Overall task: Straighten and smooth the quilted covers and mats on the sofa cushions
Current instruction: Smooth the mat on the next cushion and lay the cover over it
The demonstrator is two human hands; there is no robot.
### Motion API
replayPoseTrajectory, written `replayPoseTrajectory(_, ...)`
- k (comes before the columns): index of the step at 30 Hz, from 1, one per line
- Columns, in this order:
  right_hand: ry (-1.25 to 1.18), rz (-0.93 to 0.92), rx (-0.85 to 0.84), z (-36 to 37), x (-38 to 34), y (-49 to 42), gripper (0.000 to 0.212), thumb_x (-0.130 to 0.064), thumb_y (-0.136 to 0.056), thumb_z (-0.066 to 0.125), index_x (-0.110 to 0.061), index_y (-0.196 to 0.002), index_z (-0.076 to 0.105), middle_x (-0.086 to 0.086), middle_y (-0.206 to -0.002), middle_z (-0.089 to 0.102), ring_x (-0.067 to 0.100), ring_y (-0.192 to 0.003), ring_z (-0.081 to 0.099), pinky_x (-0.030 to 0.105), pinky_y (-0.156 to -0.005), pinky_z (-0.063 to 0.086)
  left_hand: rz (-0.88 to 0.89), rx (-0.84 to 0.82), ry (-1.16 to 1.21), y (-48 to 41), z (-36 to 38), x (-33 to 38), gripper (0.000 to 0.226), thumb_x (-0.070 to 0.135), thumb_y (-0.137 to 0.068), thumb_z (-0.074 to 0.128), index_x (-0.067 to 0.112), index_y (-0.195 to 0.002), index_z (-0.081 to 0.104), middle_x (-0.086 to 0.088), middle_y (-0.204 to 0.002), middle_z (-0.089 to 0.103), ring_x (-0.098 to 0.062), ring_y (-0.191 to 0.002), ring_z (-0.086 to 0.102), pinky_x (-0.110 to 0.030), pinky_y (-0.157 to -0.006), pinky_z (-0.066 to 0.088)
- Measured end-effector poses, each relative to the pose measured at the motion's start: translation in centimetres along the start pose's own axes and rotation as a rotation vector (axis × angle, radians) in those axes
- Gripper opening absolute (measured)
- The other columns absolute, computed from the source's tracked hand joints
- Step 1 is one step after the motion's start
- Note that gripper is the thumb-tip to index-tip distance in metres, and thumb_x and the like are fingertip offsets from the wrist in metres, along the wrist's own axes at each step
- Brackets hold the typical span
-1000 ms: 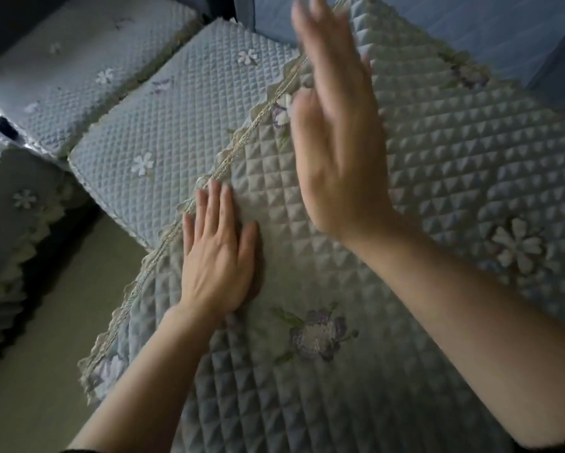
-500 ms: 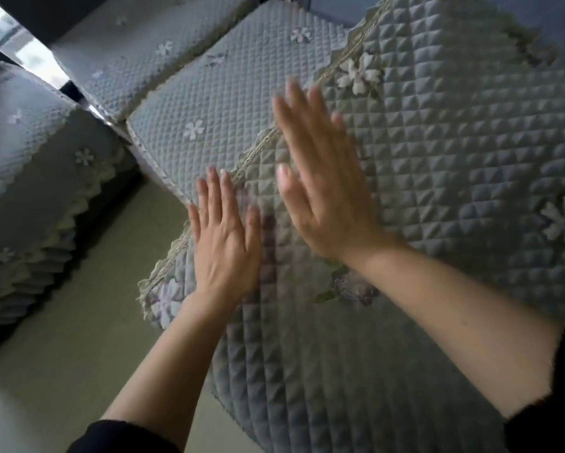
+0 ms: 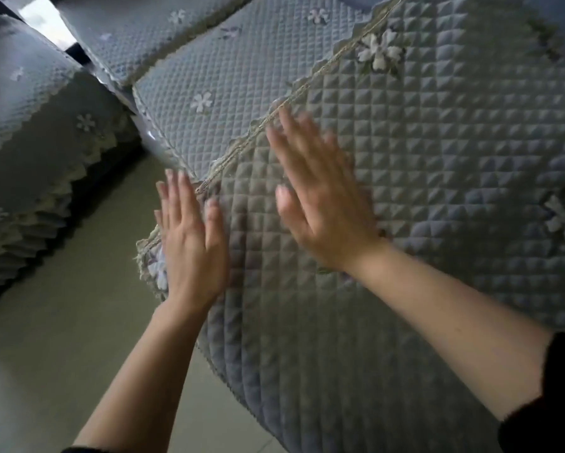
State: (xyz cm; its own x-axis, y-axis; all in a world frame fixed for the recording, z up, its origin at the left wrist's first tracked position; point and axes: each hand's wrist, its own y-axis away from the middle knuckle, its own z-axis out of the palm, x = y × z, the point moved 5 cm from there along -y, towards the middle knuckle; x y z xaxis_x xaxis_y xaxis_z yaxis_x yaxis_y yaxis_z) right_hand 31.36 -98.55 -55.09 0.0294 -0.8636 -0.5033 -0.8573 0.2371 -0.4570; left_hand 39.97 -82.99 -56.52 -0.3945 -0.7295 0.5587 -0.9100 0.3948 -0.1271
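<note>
Grey-blue diamond-quilted mat w/ lace trim (image 3: 405,191) lies over the seat cushion, filling 12 thru 5 o'clock. Its trimmed edge runs 1 to 8 o'clock beside a finer-quilted blue cushion cover (image 3: 225,76) at 11. Step, as judged: smoothing the mat's corner. Recommend flat palms and light strokes toward the edge so the mat doesn't slide. Left hand (image 3: 189,243), 9 o'clock: fingers (image 3: 179,197) straight, close together, flat on mat by trim. Right hand (image 3: 323,204), centre: fingers (image 3: 294,142) straight, slightly apart, blurred; contact unconfirmed. Neither grips anything.

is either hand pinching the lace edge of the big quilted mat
No, the left hand and the right hand both lie on the quilted mat with straight fingers, curled round nothing.
</note>
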Motion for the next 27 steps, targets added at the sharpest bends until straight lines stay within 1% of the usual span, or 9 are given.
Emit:
replayPoseTrajectory(4,0.215,0.115,-0.439,4.7,4.8,6.5,0.063,-0.044,-0.095,0.024,-0.019,-0.152,0.016,0.005,-0.161,0.006,0.014,-0.147,-0.004,0.036,-0.120,-0.003,0.005,0.458,0.137,0.9,-5.2,1.4,0.053,0.023,-0.103,0.025,0.009,-0.153,0.016,-0.006,-0.162,0.010,-0.010,-0.147,-0.001,-0.032,-0.118,-0.004)
replayPoseTrajectory(6,0.077,0.280,-0.442,3.8,2.8,4.5,0.060,-0.039,-0.097,0.026,-0.022,-0.153,0.012,0.000,-0.162,0.001,0.011,-0.147,-0.007,0.031,-0.118,-0.010,-0.131,0.396,0.113,2.4,-2.8,-0.4,0.057,0.030,-0.101,0.022,0.009,-0.153,0.013,-0.007,-0.162,0.007,-0.009,-0.146,-0.002,-0.037,-0.120,-0.005)
replayPoseTrajectory(9,-0.254,0.414,-0.147,0.4,-1.6,0.9,0.055,-0.027,-0.100,0.034,-0.014,-0.152,0.019,0.002,-0.161,0.010,0.012,-0.147,0.001,0.032,-0.121,-0.001,-0.299,0.011,-0.150,5.3,3.3,-4.3,0.071,0.049,-0.094,0.013,0.014,-0.155,0.004,-0.003,-0.162,-0.002,-0.012,-0.148,-0.008,-0.038,-0.120,-0.007)
replayPoseTrajectory(12,-0.278,0.120,0.149,-3.1,-4.5,1.8,0.055,-0.018,-0.095,0.037,-0.005,-0.147,0.028,0.011,-0.157,0.021,0.023,-0.147,0.011,0.046,-0.120,0.007,-0.296,-0.018,-0.085,5.2,3.0,-4.1,0.071,0.048,-0.093,0.016,0.014,-0.155,0.004,-0.003,-0.163,-0.003,-0.012,-0.148,-0.009,-0.033,-0.119,-0.010)
replayPoseTrajectory(17,0.171,0.006,-0.398,2.9,2.7,14.0,0.058,-0.037,-0.093,0.036,-0.016,-0.148,0.031,0.007,-0.156,0.024,0.020,-0.146,0.016,0.046,-0.117,0.017,0.064,0.492,0.147,8.4,-3.0,3.8,0.057,0.014,-0.100,0.032,-0.002,-0.151,0.013,-0.019,-0.160,0.004,-0.020,-0.148,-0.004,-0.035,-0.120,-0.004)
replayPoseTrajectory(19,0.004,0.147,-0.411,2.2,2.6,13.3,0.056,-0.038,-0.094,0.031,-0.019,-0.147,0.035,0.001,-0.156,0.026,0.010,-0.145,0.013,0.041,-0.119,0.013,0.091,0.352,0.084,10.8,0.0,4.5,0.057,0.017,-0.100,0.029,-0.003,-0.151,0.012,-0.020,-0.160,0.003,-0.024,-0.148,-0.004,-0.045,-0.121,0.001)
replayPoseTrajectory(22,-0.315,0.335,-0.055,-3.7,0.3,8.4,0.053,-0.030,-0.096,0.037,-0.013,-0.146,0.035,0.002,-0.156,0.025,0.007,-0.145,0.012,0.039,-0.119,0.016,0.025,-0.113,-0.284,14.8,7.2,1.8,0.065,0.044,-0.098,0.015,0.016,-0.154,0.003,0.004,-0.159,-0.013,-0.010,-0.146,-0.019,-0.045,-0.120,0.000)
replayPoseTrajectory(25,-0.281,0.132,0.294,-8.8,-0.7,6.9,0.049,-0.015,-0.096,0.039,-0.002,-0.142,0.038,0.011,-0.152,0.030,0.024,-0.145,0.020,0.050,-0.118,0.017,0.005,-0.176,-0.289,14.5,7.9,1.3,0.065,0.048,-0.096,0.012,0.021,-0.154,-0.001,0.011,-0.157,-0.018,-0.005,-0.143,-0.023,-0.039,-0.120,-0.007)
replayPoseTrajectory(27,-0.019,0.190,0.151,-7.3,3.3,10.2,0.054,-0.026,-0.096,0.032,-0.009,-0.148,0.028,0.009,-0.156,0.020,0.023,-0.146,0.013,0.053,-0.116,0.016,0.043,-0.115,-0.167,13.8,6.0,3.7,0.063,0.043,-0.099,0.018,0.019,-0.154,-0.001,0.007,-0.159,-0.014,-0.006,-0.144,-0.021,-0.040,-0.120,-0.008)
